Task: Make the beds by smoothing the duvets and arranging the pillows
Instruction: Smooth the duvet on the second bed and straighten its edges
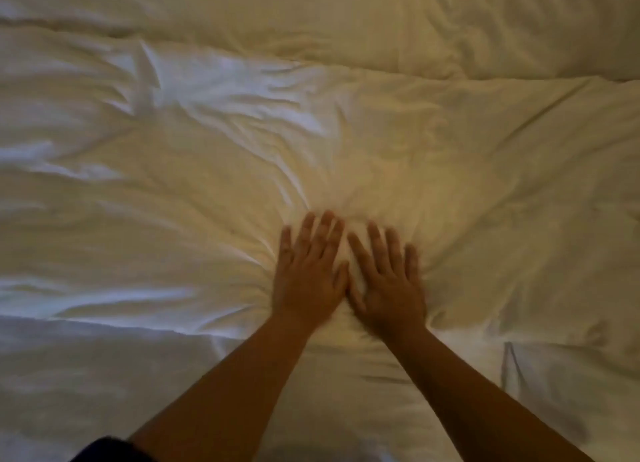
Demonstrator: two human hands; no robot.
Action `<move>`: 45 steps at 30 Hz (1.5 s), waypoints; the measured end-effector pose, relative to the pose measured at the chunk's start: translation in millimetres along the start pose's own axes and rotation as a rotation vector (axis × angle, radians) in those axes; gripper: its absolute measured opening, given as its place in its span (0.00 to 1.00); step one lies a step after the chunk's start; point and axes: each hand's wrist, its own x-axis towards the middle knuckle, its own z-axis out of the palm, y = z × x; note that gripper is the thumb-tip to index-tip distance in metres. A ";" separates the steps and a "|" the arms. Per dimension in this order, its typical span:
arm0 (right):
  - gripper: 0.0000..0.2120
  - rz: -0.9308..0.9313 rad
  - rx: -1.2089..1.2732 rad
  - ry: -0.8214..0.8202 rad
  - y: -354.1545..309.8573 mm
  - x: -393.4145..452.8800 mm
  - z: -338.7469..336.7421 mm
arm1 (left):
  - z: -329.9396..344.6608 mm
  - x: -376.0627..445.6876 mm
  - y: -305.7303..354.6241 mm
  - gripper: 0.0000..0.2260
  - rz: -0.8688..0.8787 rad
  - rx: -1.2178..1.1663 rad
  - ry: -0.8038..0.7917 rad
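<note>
At the near edge of the bed, a dark sleeve (104, 449) showed at the lower left corner of the view, and both bare forearms reached forward from there over the white bedding. Below the wrists lay a flatter, cooler-toned stretch of white sheet (86, 375), with a small upright fold near the right side.

Just beyond it, the left hand (308, 271) and the right hand (388, 281) rested side by side on the white duvet (207, 184), palms down, fingers straight and spread, gripping nothing. The two thumbs nearly met between the hands; whether they touched could not be told because of blur. Both hands pressed flat into the soft cover, and creases fanned outward from the fingertips toward the left and right.

The duvet filled the middle of the bed from side to side. Its left part was heavily wrinkled, with bright ridges catching cooler light, while the part around and right of the hands looked warmer and smoother. A long diagonal crease ran from near the right hand toward the upper right.

Farther on, a seam-like fold crossed the bed, and behind it a second band of white bedding (346, 21) lay along the far edge, rumpled at the right. Whether this was a pillow or another duvet could not be told.
</note>
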 end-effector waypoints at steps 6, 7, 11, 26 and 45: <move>0.41 0.084 -0.152 -0.009 106.1 -35.9 -12.2 | 2.6 -24.5 -86.8 0.34 0.067 0.079 0.031; 0.42 0.126 -0.173 -0.018 124.1 -41.9 -16.8 | 0.1 -26.5 -99.3 0.35 0.009 0.102 0.021; 0.43 0.262 -0.195 -0.070 155.9 -53.6 -33.9 | -1.5 -24.6 -103.4 0.34 -0.417 0.072 0.039; 0.41 0.081 -0.088 0.045 130.5 196.7 -63.9 | -14.2 237.4 11.4 0.37 0.284 0.143 0.142; 0.42 0.413 -0.184 0.061 255.1 179.5 -117.1 | -21.1 264.8 14.3 0.42 -0.209 -0.021 0.011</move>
